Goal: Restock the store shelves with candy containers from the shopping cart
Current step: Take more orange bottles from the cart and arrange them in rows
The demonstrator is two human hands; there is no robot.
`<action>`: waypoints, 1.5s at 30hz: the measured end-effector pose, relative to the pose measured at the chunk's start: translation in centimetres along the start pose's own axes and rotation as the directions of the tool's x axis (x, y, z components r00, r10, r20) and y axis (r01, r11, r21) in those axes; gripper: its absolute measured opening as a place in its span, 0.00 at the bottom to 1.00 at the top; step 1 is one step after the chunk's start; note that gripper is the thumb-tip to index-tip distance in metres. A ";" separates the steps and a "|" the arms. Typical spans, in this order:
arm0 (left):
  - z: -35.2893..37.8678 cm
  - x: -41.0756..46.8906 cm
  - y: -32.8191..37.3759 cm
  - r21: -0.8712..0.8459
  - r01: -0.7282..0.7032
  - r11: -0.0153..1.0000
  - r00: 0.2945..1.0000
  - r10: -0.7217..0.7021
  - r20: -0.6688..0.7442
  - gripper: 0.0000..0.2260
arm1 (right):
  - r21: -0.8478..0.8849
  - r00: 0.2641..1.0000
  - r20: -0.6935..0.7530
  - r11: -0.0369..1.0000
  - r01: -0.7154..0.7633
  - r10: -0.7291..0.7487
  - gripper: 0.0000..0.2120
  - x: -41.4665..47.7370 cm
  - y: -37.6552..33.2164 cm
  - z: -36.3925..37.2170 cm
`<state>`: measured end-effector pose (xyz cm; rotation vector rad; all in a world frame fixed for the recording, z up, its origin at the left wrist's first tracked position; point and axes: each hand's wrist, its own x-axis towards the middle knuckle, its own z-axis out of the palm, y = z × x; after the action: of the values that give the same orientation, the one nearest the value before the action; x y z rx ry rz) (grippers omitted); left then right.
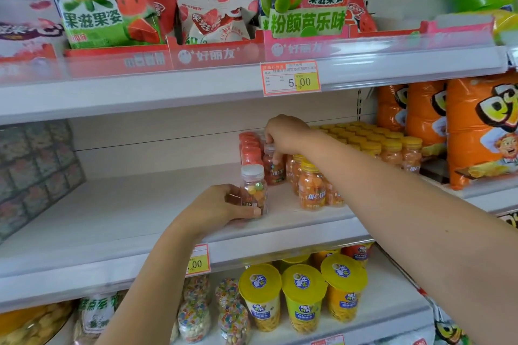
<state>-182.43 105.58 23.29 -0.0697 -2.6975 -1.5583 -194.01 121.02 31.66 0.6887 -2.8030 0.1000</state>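
On the white middle shelf (pixel 126 204), the left hand (pixel 221 209) grips an upright clear-capped bottle (pixel 253 189) near the front edge, directly before the second bottle (pixel 272 172), which the right hand (pixel 284 134) pinches from above beside the yellow-capped rows (pixel 311 185).

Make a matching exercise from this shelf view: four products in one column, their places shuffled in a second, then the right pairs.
Column one
1. clear-capped bottle
2. yellow-lidded cups
3. orange snack bags
4. watermelon gummy bag

Column two
A. top shelf, left side
B. middle shelf, far right
C. gripped by the left hand near the middle shelf's front edge
D. bottom shelf

Pairs: 1-C, 2-D, 3-B, 4-A
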 end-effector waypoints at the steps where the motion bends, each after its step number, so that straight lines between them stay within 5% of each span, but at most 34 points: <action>1: 0.0 0.0 -0.1 0.002 0.001 1.000 1.000 -0.001 0.003 0.16 | -0.010 1.000 -0.013 1.000 -0.007 0.006 0.23 0.3 0.0 0.3; 13: -0.3 0.4 -0.1 -0.018 0.044 0.999 0.998 -0.043 0.050 0.13 | -0.093 0.999 -0.054 0.996 -0.009 0.004 0.14 1.9 0.3 0.9; 18: 0.6 0.1 0.4 0.021 0.008 1.000 1.000 -0.007 -0.022 0.12 | 0.226 0.984 -0.141 0.964 0.139 -0.109 0.15 -0.8 0.1 -1.9; 21: 1.6 0.1 0.7 0.087 0.001 0.996 0.997 0.005 -0.079 0.14 | 0.409 0.966 -0.040 0.878 0.250 -0.256 0.15 -4.3 -0.5 -2.8; 25: 2.3 0.5 0.8 0.215 0.004 0.977 0.992 0.023 -0.123 0.13 | 0.262 0.931 0.127 0.917 0.300 -0.341 0.19 -6.2 -1.1 -1.9; 29: 2.0 0.7 1.1 0.140 0.075 0.987 0.990 -0.057 -0.126 0.21 | 0.220 0.957 0.098 0.944 0.248 -0.274 0.23 -5.4 -0.3 -1.2; 34: 0.7 3.1 1.2 0.157 0.196 0.968 0.944 -0.143 -0.298 0.34 | 0.098 0.987 0.040 0.984 0.151 -0.155 0.24 -3.3 0.2 0.0; 38: 1.1 4.7 0.9 0.189 0.209 0.959 0.950 -0.154 -0.272 0.29 | 0.089 0.990 0.017 0.986 0.138 -0.140 0.22 -2.5 0.2 -0.1; 42: 1.7 5.7 1.1 0.314 0.156 0.936 0.962 -0.071 -0.265 0.08 | 0.084 0.988 -0.016 0.984 0.154 -0.153 0.19 -1.8 0.9 0.3; 45: 2.0 6.4 0.9 0.357 0.160 0.921 0.953 -0.050 -0.298 0.19 | 0.120 0.988 -0.015 0.980 0.157 -0.156 0.21 -1.5 1.3 0.5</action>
<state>-188.76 107.93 23.35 0.2910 -2.7406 -0.9459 -193.42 122.83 30.75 0.9324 -2.7431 0.2433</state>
